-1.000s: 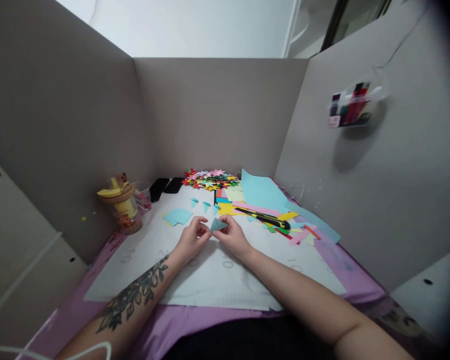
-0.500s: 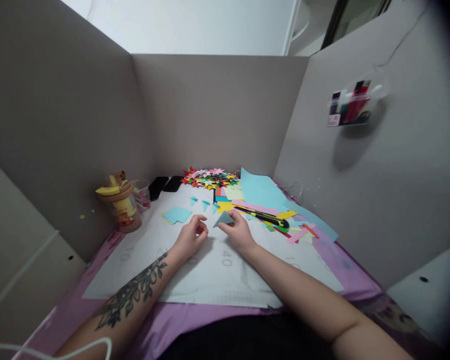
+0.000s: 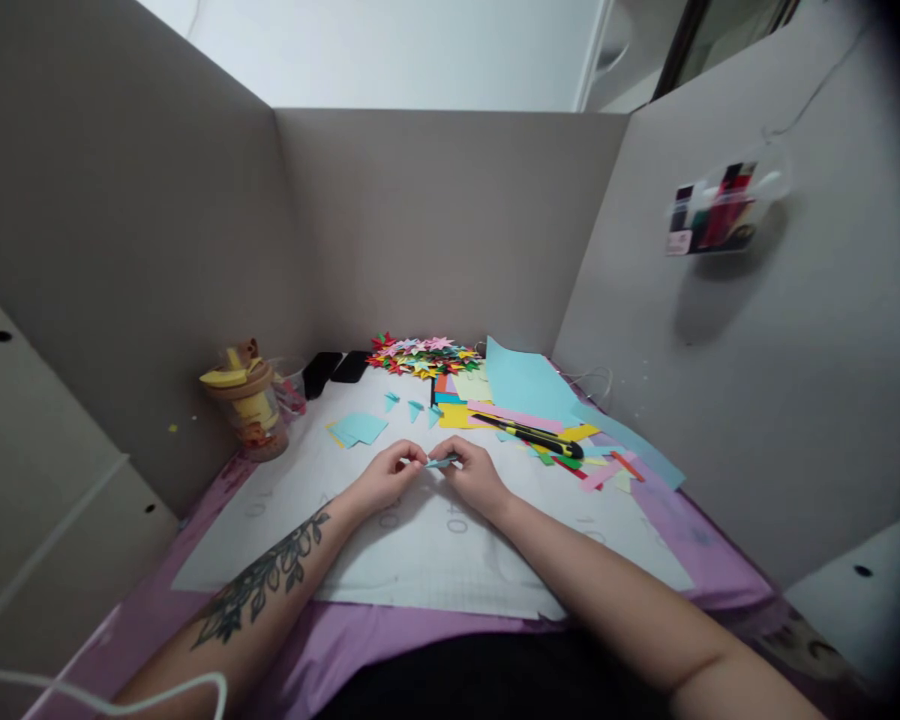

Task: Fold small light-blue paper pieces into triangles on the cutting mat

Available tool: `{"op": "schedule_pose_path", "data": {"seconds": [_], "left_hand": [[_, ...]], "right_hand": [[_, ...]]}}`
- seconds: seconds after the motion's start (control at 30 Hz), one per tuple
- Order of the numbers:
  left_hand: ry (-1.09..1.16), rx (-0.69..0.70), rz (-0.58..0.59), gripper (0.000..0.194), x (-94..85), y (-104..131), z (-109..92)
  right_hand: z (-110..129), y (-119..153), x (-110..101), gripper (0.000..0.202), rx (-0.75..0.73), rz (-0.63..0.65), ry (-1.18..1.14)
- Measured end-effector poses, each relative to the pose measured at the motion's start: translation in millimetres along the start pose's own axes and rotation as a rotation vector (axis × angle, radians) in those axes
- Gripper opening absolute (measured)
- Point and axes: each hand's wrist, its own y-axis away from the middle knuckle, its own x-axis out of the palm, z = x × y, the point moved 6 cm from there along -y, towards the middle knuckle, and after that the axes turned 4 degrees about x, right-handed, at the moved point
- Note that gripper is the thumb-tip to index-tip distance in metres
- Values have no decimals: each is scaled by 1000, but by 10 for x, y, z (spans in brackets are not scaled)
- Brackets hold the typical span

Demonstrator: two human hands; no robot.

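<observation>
A folded piece of light blue paper is held level between my two hands over the white sheet. My left hand pinches its left end with thumb and forefinger. The other end is gripped by my right hand, its fingers curled over the paper. Just beyond lie several small folded blue paper pieces in a row. To the left of them is a small stack of blue paper squares, with a yellow edge showing beneath. My fingers hide part of the folded piece.
Behind are a heap of colourful paper stars and two black flat objects. A yellow-black utility knife lies on paper strips at right, before a large blue sheet. A decorated pot stands left. Grey panels enclose the table.
My left hand has come right and closed on the paper's left end. The paper, upright as a triangle before, is now tilted flatter and seen nearly edge-on. The view has shifted slightly.
</observation>
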Motion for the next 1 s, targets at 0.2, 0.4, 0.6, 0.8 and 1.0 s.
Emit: {"op": "schedule_pose_path", "data": {"seconds": [0.2,0.4,0.6,0.8,1.0], "left_hand": [[9,13,23,19,8,6,27],[-18,5,-38,16,-31,2,-23],[66,-109,55,21,32,24,21],[96,-119,78,24,37,30,33],[68,-57,55,21,19,18,37]], "right_hand": [[-7,-13,-18,14,23,-11,20],[2,-7,-7,14,28,-18,7],[54,3,19,16,-100,-3,34],[38,12,13,19,-100,-11,55],[-5,-10,-10,18,-17,-33,65]]}}
